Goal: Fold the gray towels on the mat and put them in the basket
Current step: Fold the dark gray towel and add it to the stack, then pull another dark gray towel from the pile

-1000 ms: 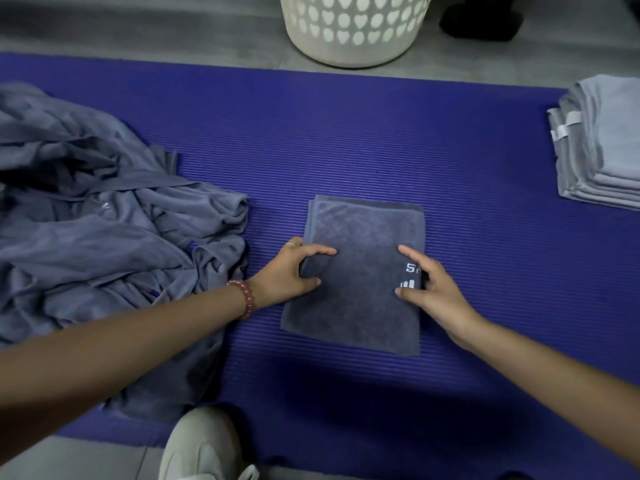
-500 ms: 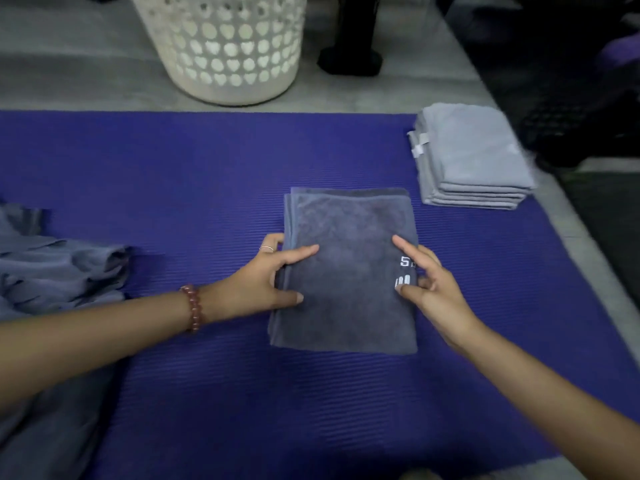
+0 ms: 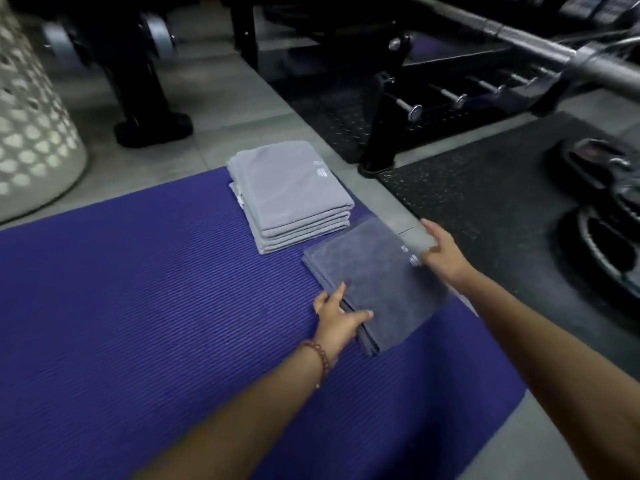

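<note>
A folded dark gray towel (image 3: pixel 377 275) lies near the right edge of the purple mat (image 3: pixel 156 289), its far corner reaching past the mat's edge. My left hand (image 3: pixel 337 315) grips its near left edge, thumb on top. My right hand (image 3: pixel 441 252) holds the far right edge by the white logo. Just beyond it stands a stack of several folded lighter gray towels (image 3: pixel 291 192). The white perforated basket (image 3: pixel 31 133) stands on the floor at the far left, cut off by the frame.
Black gym equipment (image 3: pixel 149 81) stands on the gray floor behind the mat. A barbell (image 3: pixel 519 39) and weight rack fill the upper right. A black rubber floor mat (image 3: pixel 502 202) with weight plates lies to the right.
Both hands have carried the folded dark towel from the mat's middle to the right, next to the stack. The view swung right, so the unfolded towel pile has left the frame.
</note>
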`<state>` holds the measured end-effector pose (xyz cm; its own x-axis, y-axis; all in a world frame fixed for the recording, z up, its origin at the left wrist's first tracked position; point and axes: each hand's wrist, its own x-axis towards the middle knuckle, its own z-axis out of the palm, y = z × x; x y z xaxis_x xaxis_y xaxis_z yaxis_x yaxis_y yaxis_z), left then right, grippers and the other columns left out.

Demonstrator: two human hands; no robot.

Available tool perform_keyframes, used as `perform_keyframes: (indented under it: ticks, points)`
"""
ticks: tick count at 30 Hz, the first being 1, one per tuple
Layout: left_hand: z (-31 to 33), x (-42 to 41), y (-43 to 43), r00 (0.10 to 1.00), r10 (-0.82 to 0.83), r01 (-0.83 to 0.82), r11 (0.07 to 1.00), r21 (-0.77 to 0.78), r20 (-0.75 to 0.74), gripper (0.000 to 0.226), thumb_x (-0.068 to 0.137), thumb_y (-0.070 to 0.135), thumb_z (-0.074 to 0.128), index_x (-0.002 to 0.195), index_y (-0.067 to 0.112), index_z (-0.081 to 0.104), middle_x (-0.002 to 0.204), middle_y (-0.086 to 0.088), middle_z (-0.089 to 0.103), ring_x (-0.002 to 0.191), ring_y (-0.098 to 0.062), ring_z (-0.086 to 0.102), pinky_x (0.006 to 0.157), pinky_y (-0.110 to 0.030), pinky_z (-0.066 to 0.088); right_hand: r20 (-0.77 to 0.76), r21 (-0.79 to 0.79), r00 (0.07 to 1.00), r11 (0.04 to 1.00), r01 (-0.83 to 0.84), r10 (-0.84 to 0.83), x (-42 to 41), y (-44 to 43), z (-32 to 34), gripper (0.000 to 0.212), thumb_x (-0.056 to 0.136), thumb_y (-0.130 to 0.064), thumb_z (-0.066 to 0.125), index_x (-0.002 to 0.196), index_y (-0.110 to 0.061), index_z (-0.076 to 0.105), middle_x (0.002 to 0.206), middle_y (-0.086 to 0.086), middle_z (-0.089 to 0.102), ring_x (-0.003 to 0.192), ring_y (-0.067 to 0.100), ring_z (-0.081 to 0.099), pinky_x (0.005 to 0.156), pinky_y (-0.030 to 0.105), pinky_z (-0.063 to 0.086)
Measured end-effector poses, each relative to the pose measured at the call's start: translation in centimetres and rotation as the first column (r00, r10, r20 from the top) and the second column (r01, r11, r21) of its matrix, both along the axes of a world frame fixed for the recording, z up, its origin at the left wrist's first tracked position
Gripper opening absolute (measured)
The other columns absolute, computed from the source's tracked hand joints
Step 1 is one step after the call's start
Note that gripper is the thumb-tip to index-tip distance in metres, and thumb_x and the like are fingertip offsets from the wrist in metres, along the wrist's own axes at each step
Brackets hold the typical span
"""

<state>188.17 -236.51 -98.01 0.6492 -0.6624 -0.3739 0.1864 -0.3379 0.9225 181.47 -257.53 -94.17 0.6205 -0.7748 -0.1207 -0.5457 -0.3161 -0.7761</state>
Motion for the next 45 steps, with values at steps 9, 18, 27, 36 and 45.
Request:
perform_keyframes:
  ticks: [9, 18, 27, 36, 45]
  points:
    - [-2.4, -2.1, 0.2, 0.981, -0.109, 0.094, 0.991, 0.096, 0.162, 0.077, 0.079, -0.001, 0.07, 0.143, 0.024, 0.034, 0.136, -0.007, 0.02, 0.073, -0.012, 0.055, 0.082, -0.019, 0.05, -0.29, -0.272, 0.946, 0.96, 0.067, -0.148, -5.8, 3.1, -4.8, 0.049, 0.09, -0.031, 0.057, 0.134, -0.017, 0.042, 0.129, 0.013, 0.045, 0.113, 0.032, 0.051, 0.093, 0.039, 0.042]
    - [-1.1, -2.4, 1.5, 0.902, -0.363, 0.298, 0.916, 0.27, 0.233, 0.079, 0.087, 0.013, 0.065, 0.149, 0.023, 0.017, 0.134, -0.009, 0.017, 0.088, -0.01, 0.046, 0.085, -0.01, 0.039, -0.091, -0.357, 0.973, 0.919, 0.168, -0.213, -4.6, 5.4, -3.5, 0.036, 0.095, -0.027, 0.051, 0.127, -0.011, 0.051, 0.123, 0.015, 0.05, 0.118, 0.031, 0.042, 0.102, 0.039, 0.031]
    - [8.9, 10.0, 20.0, 0.549, -0.712, 0.335, 0.667, 0.665, 0.438, 0.039, 0.091, 0.025, 0.055, 0.129, 0.026, 0.045, 0.138, -0.001, 0.014, 0.092, -0.022, 0.058, 0.093, -0.035, 0.045, 0.131, -0.236, 0.867, 0.865, -0.443, 0.48, 8.0, 18.9, 0.9, 0.01, 0.09, -0.024, 0.055, 0.09, -0.022, 0.065, 0.081, -0.007, 0.067, 0.073, 0.015, 0.061, 0.076, 0.038, 0.051]
    - [11.3, 13.4, 48.4, 0.699, -0.62, 0.077, 0.562, 0.824, 0.357, 0.029, 0.091, 0.019, 0.053, 0.119, 0.023, 0.056, 0.124, 0.008, 0.028, 0.088, -0.023, 0.059, 0.085, -0.03, 0.045, 0.011, -0.128, 0.209, 0.208, -0.97, 0.978, 19.1, 43.9, 4.2, 0.005, 0.085, -0.026, 0.058, 0.084, -0.028, 0.062, 0.078, -0.008, 0.064, 0.072, 0.009, 0.058, 0.072, 0.034, 0.051]
    - [5.1, 9.1, 66.4, 0.779, -0.367, -0.299, 0.495, 0.816, 0.508, 0.053, 0.089, 0.038, 0.057, 0.139, 0.024, 0.042, 0.143, -0.005, 0.033, 0.131, -0.026, 0.036, 0.105, -0.036, 0.033, -0.151, -0.035, -0.2, -0.208, -0.978, 0.968, 20.7, 60.6, 1.5, 0.011, 0.089, -0.023, 0.058, 0.096, -0.024, 0.066, 0.087, -0.009, 0.064, 0.071, 0.003, 0.053, 0.075, 0.032, 0.049]
